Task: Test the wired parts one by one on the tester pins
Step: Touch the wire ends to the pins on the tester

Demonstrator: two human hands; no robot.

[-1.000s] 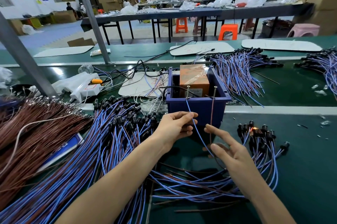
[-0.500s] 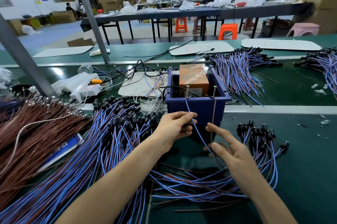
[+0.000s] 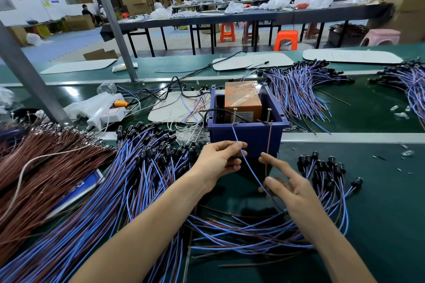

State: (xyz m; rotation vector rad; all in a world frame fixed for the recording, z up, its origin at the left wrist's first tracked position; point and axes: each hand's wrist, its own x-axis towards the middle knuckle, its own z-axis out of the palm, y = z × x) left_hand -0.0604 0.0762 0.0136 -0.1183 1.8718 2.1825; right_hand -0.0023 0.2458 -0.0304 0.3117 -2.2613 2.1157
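Observation:
The tester is a dark blue box (image 3: 248, 137) with an orange unit (image 3: 242, 97) inside and two upright screw pins (image 3: 235, 114) on its front rim. My left hand (image 3: 218, 163) pinches a blue wire (image 3: 236, 140) whose tip rests at the left pin. My right hand (image 3: 289, 188), fingers spread, holds a brown wire (image 3: 268, 142) between forefinger and thumb. That wire's tip touches the right pin (image 3: 268, 114). Both wires trail down into the pile of black-headed parts (image 3: 326, 170) on my right. I cannot tell which head is theirs.
A large heap of blue-and-brown wired parts (image 3: 142, 167) lies to my left, beside a brown wire bundle (image 3: 46, 167). More parts (image 3: 296, 91) sit behind the tester. A white power strip (image 3: 103, 113) and a slanted metal post (image 3: 30, 75) stand at far left.
One second ago a black head in the right pile glowed orange; it went dark half a second ago and stays dark. Both hands have hardly moved.

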